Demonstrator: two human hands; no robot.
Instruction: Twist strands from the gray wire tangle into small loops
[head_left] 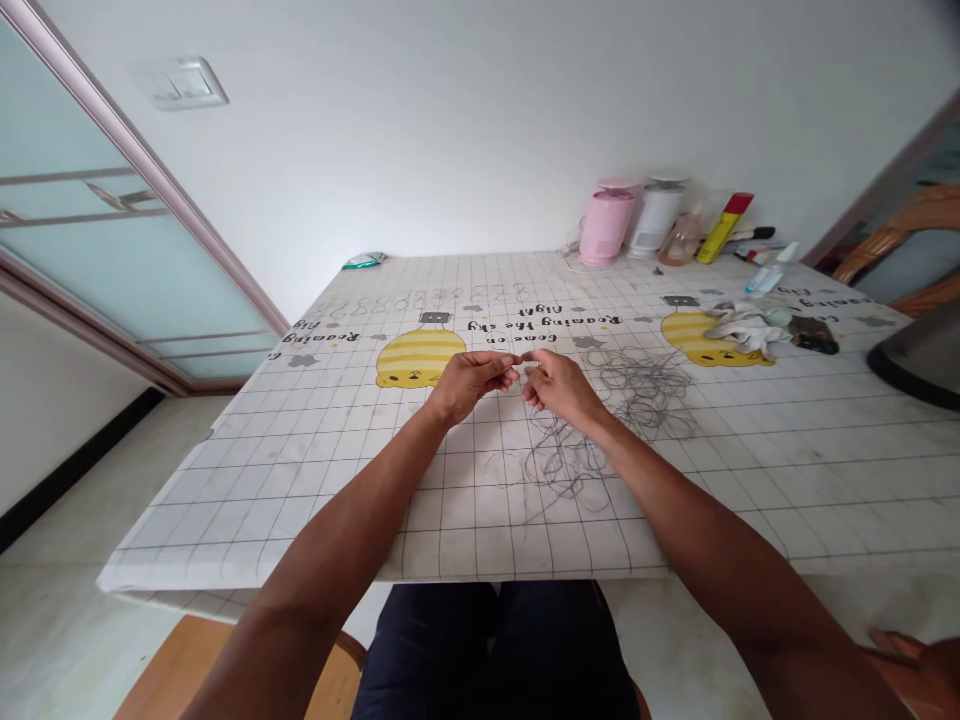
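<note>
Over the middle of the table, a small white piece (527, 368) is pinched at the fingertips of both hands, too small to make out in detail. The left hand (469, 385) and right hand (559, 388) are together, their fingers nearly meeting around it, with both forearms reaching in from the near edge.

Just below and beside the right hand lies a tangle of thin grey cord (566, 465), running into a second looped mass of cord (645, 390) further right. Both lie on a grid-printed tablecloth (787, 500), whose yellow striped cartoon bees (418, 358) sit to either side beyond the hands.

Toward the far right, a crumpled white cloth (746, 328) lies by a dark object (814, 335). Along the far edge stand a pink appliance (606, 225), a white appliance (656, 215), a yellow-and-red tube (724, 228) and a clear spray bottle (769, 272). A small green-and-white packet (365, 260) sits at the far left corner.

A frosted sliding door (112, 220) runs along the left, a wall switch plate (180, 83) sits above it, and a wooden chair (900, 240) stands at the right.
</note>
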